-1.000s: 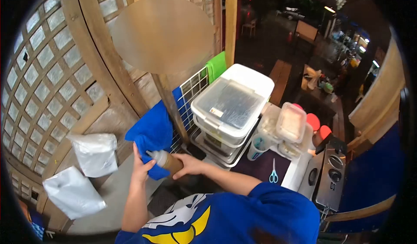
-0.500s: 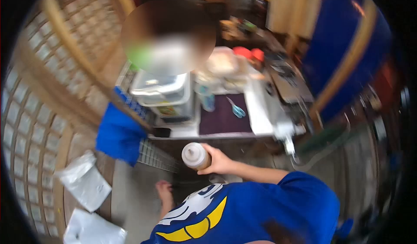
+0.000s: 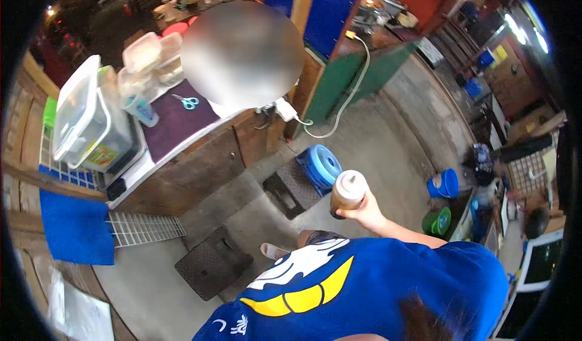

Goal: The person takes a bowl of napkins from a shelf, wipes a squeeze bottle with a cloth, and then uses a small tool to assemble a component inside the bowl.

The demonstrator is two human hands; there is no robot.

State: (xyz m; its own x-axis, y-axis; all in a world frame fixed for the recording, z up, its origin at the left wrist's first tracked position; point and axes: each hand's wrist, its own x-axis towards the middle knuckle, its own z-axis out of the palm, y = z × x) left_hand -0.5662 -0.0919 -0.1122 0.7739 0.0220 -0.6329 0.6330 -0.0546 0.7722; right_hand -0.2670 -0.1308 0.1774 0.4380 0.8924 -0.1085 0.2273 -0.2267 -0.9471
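Note:
My right hand (image 3: 367, 213) is wrapped round a squeeze bottle (image 3: 349, 189) with a white nozzle cap and brown contents. I hold it upright in front of my blue shirt, above the floor. Just beyond the bottle, lower down, is a blue fan (image 3: 323, 166). My left hand is out of view. On the counter, away from my hand, light-blue scissors (image 3: 190, 103) lie on a dark purple cloth (image 3: 176, 125).
A lidded clear bin (image 3: 91, 128) and food containers (image 3: 142, 53) stand on the counter. Dark plastic stools (image 3: 213, 262) are on the floor. A white cable (image 3: 357, 80) hangs from the green partition (image 3: 330, 86). Blue (image 3: 444, 183) and green buckets (image 3: 437, 221) stand at right.
My view has swung to the right, away from the counter. The bottle is still in my right hand. My left hand, seen low before, has left the view.

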